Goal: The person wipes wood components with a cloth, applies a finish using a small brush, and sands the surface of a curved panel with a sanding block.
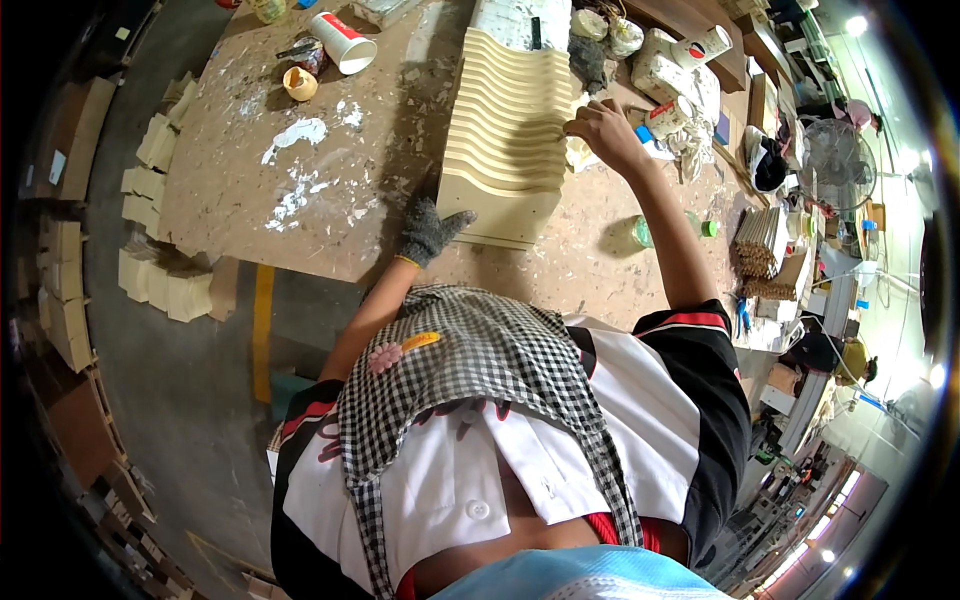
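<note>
A row of cream-coloured boards with wavy top edges [505,130] lies lengthwise on the worktable, its flat end facing me. My left hand [430,232], in a dark grey knitted glove, holds the near left corner, thumb across the end board and fingers along the side. My right hand [605,135] is bare and sits by the right side of the row. Its fingers are bent and closed at the boards' edge; whatever is in them is hidden. Just below it lies a crumpled pale yellowish piece [578,155].
Paint-spotted worktable [330,200] carries a white-and-red paper cup [343,45] and a small orange-tan cup [300,84] at left. Rightward are white rags [690,140], another paper cup [668,118], a green-capped bottle [643,232] and stacked strips [760,243]. Cream pieces [165,285] stand beyond the left edge.
</note>
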`<action>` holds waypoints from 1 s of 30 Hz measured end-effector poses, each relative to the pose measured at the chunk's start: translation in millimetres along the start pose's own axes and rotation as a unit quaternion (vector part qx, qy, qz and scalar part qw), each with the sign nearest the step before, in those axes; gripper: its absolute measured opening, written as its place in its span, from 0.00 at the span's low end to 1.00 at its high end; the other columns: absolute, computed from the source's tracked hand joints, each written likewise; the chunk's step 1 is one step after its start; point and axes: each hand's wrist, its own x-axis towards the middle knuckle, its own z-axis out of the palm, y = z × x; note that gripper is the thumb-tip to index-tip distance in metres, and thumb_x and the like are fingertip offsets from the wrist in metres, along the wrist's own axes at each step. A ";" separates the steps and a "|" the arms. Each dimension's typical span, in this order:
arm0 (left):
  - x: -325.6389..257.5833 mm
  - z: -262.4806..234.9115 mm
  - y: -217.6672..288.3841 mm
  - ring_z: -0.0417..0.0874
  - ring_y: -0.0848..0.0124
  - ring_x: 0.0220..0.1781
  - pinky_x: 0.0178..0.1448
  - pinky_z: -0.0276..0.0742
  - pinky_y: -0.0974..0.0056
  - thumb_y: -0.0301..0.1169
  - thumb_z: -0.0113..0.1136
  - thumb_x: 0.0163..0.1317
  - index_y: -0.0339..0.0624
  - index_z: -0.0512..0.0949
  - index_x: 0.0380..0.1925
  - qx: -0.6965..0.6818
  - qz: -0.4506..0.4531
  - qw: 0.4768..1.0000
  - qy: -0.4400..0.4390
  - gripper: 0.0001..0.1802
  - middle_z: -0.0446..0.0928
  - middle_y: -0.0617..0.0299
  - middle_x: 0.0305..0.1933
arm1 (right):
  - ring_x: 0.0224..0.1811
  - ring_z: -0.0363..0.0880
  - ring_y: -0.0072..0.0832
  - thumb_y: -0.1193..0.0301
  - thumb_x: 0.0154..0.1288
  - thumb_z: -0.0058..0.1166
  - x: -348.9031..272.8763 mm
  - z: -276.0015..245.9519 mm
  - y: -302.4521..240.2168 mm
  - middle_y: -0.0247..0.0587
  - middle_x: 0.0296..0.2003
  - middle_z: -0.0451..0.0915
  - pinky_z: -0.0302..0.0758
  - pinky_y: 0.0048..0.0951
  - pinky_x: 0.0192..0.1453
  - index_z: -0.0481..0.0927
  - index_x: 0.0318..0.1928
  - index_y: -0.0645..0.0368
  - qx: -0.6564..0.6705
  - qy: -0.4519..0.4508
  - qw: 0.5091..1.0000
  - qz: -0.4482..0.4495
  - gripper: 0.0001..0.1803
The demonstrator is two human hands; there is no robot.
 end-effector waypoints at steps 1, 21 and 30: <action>0.0 -0.7 0.7 0.80 0.53 0.52 0.58 0.76 0.54 0.42 0.77 0.51 0.35 0.74 0.57 -0.011 -0.005 1.000 -0.007 0.37 0.80 0.47 0.52 | 0.49 0.76 0.28 0.68 0.66 0.50 -2.1 -2.4 -0.9 0.29 0.35 0.79 0.65 0.35 0.60 0.86 0.38 0.44 -0.002 -0.006 1.000 0.004 0.10; 0.7 -1.0 2.3 0.82 0.53 0.46 0.52 0.78 0.54 0.45 0.75 0.53 0.36 0.77 0.51 -0.041 0.013 0.999 0.004 0.32 0.82 0.48 0.46 | 0.49 0.75 0.28 0.70 0.66 0.50 -1.9 -3.6 -7.5 0.32 0.37 0.77 0.66 0.34 0.63 0.85 0.43 0.45 -0.018 -0.002 1.000 -0.012 0.11; -0.9 -6.6 9.1 0.81 0.46 0.48 0.53 0.76 0.50 0.52 0.73 0.52 0.35 0.76 0.52 -0.050 -0.028 0.998 -0.021 0.36 0.82 0.44 0.46 | 0.45 0.75 0.30 0.68 0.69 0.49 5.0 -4.2 -22.4 0.31 0.34 0.76 0.66 0.35 0.60 0.84 0.36 0.46 0.020 0.039 0.998 -0.041 0.10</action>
